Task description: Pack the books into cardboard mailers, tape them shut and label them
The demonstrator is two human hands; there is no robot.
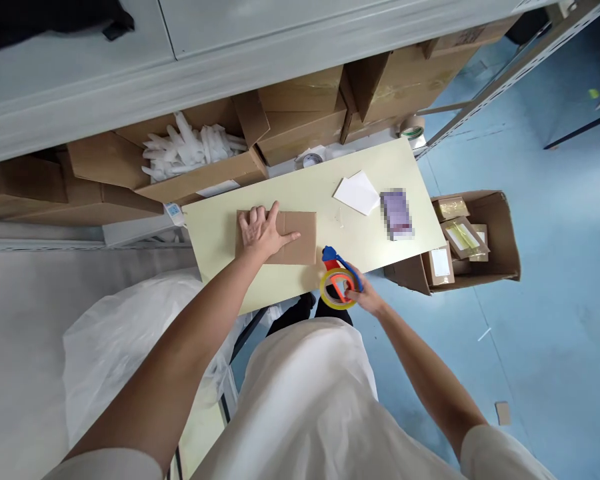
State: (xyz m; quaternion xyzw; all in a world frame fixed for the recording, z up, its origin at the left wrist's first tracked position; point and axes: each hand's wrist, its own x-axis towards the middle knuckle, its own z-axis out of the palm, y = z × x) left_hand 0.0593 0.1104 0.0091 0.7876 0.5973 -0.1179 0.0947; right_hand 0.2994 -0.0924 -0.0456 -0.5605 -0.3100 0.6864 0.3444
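A small brown cardboard box (300, 233) lies flat on the pale yellow table (215, 280). My left hand (263, 233) rests on top of it with the fingers spread. Off the box's right side, by the table's near edge, my right hand (363, 292) grips a tape dispenser (331, 256) with a blue and red body. A roll of yellowish tape (325, 290) is mounted on it. The dispenser is apart from the box.
White paper sheets (357, 192) and a blurred purple item (397, 212) lie right on the table. A carton (505, 247) of small packed boxes stands beside it. Behind are large cartons (300, 133), one with white packing (195, 147), and tape rolls (411, 127). Plastic sheeting (125, 340) hangs left.
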